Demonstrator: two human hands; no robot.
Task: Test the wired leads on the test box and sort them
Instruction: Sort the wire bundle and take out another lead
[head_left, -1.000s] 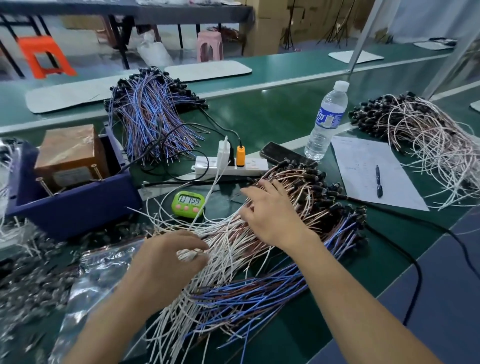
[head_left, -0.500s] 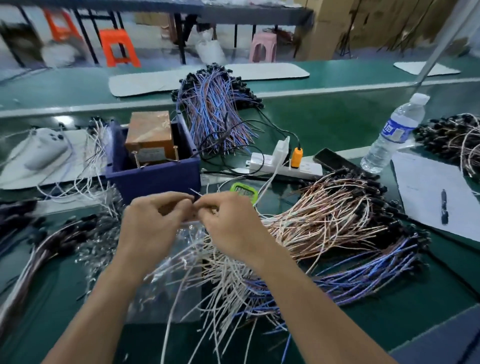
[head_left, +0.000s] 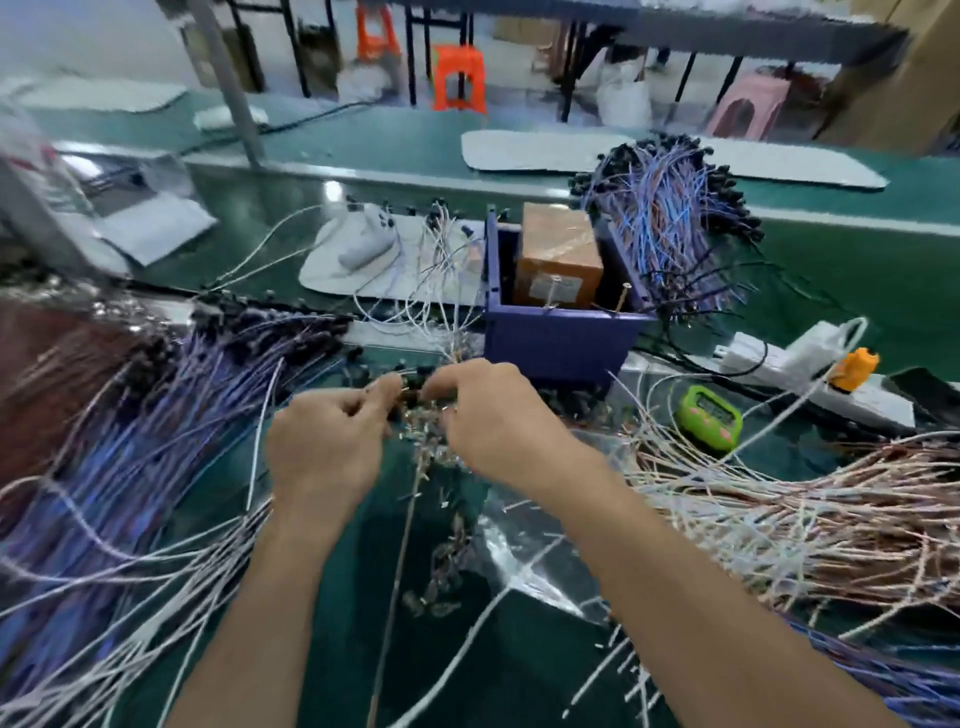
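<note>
Near frame centre, just in front of the blue test box (head_left: 561, 340), the left hand (head_left: 324, 452) and right hand (head_left: 498, 421) meet. Each seems to pinch one lead (head_left: 409, 396) at its dark connector end, fingers curled, each grip closed on it. Its thin wire trails toward the bottom edge over the green surface (head_left: 337, 597). The lead looks light, limp and quick to tangle, so the stiffer connector seems the best hold. Forearms rise from the bottom edge, converging.
</note>
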